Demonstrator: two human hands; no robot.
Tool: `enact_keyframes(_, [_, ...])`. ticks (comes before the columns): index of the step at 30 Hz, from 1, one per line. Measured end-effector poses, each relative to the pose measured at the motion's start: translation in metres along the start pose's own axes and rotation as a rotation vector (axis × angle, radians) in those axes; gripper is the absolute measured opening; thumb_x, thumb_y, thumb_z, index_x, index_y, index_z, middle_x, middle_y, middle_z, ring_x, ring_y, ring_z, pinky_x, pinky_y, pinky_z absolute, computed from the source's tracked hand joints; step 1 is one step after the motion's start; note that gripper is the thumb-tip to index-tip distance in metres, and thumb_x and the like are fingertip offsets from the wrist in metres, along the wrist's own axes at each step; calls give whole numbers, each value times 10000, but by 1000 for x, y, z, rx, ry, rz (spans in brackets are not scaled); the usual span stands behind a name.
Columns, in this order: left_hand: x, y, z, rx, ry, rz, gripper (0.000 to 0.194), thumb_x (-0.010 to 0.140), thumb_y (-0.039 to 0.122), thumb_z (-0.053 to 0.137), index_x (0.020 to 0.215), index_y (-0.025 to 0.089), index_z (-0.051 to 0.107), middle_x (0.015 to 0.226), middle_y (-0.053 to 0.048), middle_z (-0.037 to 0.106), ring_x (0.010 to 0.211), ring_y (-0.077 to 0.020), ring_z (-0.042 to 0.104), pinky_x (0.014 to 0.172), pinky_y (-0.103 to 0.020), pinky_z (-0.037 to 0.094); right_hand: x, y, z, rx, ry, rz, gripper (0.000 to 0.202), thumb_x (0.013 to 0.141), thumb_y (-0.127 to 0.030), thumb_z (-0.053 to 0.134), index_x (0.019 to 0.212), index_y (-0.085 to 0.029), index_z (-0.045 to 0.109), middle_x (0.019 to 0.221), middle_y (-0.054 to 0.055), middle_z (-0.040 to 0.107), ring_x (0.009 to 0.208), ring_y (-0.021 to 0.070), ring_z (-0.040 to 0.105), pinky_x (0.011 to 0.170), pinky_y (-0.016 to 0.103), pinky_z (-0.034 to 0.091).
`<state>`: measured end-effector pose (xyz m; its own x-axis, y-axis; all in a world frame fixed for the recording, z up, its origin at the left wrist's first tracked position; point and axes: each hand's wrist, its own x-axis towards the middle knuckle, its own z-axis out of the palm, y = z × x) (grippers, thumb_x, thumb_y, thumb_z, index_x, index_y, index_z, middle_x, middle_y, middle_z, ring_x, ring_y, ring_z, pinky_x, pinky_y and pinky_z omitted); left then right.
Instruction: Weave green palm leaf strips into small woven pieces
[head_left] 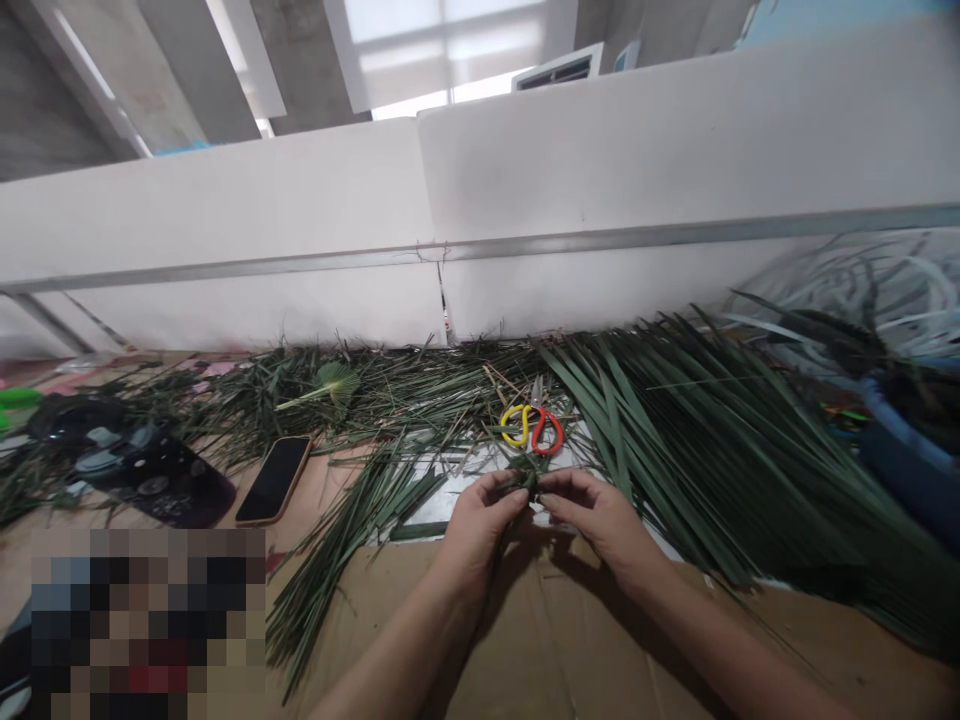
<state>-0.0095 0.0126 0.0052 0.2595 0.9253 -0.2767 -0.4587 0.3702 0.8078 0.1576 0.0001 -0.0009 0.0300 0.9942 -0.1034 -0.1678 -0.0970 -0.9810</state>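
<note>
Bottle near phone, leaf in hands

The location appears to be a handcraft workshop, as indicated by long green leaf strips, loose leaf trimmings, red-and-yellow-handled scissors and a cardboard work surface, all arranged before a white partition.

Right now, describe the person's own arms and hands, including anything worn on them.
The left hand and right hand are bare, without gloves. The left forearm and right forearm are bare too: no sleeve, watch or bracelet shows. Finer details are too small to tell.
</note>
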Motion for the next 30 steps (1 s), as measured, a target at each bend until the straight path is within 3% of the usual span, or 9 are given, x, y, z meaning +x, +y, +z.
enact_keyframes(3, [0,2,0,-24,16,-28,511,595,341,941,1003,180,678,880,-52,735,655,-122,648,674,-248,527,1,-1,-1,-6,-10,14,444,599,-527,929,882,-213,790,863,64,766,765,216,666,690,333,528])
enact_keyframes(6, [1,2,-3,44,34,-28,617,672,424,891,1210,229,661,946,-54,732,716,-149,686,678,-253,541,3,1,-2,-19,12,0,443,598,-537,920,868,-206,802,848,69,763,707,201,642,661,336,519])
enact_keyframes(11, [4,9,-7,208,150,123,858,776,508,806,1525,407,399,1155,-51,689,802,-163,729,671,-233,534,5,1,-5,-36,90,-31,426,585,-526,921,832,-199,807,764,54,732,668,190,611,635,332,506])
enact_keyframes(18, [12,22,-18,148,296,284,990,835,564,742,1597,425,124,1375,-114,597,934,-205,740,784,-303,566,8,2,-9,47,178,-45,403,587,-488,924,832,-204,778,750,32,717,617,167,598,579,309,505])
enact_keyframes(21, [9,20,-15,188,215,251,1059,731,519,850,1584,351,245,1345,-139,623,986,-236,722,811,-331,561,8,0,-9,81,187,-28,411,580,-492,924,831,-204,771,746,33,715,603,165,592,554,303,499])
enact_keyframes(24, [-6,14,-3,227,11,198,972,603,415,942,1458,256,507,1254,-145,673,1035,-270,695,881,-364,554,5,-5,-7,70,156,-40,399,573,-491,923,804,-203,771,707,23,697,589,163,579,572,311,500])
enact_keyframes(27, [-24,9,9,205,-98,143,689,702,444,877,1313,235,637,1202,-137,704,1053,-280,691,891,-366,563,2,-9,-3,3,85,-60,368,595,-486,905,794,-203,780,724,28,707,590,163,575,601,321,495])
enact_keyframes(30, [-32,4,14,253,-22,114,510,834,531,745,1261,274,634,1157,-116,723,878,-231,720,728,-336,587,-1,-9,0,-82,34,-89,324,637,-470,869,806,-206,785,752,42,727,637,189,608,635,335,494])
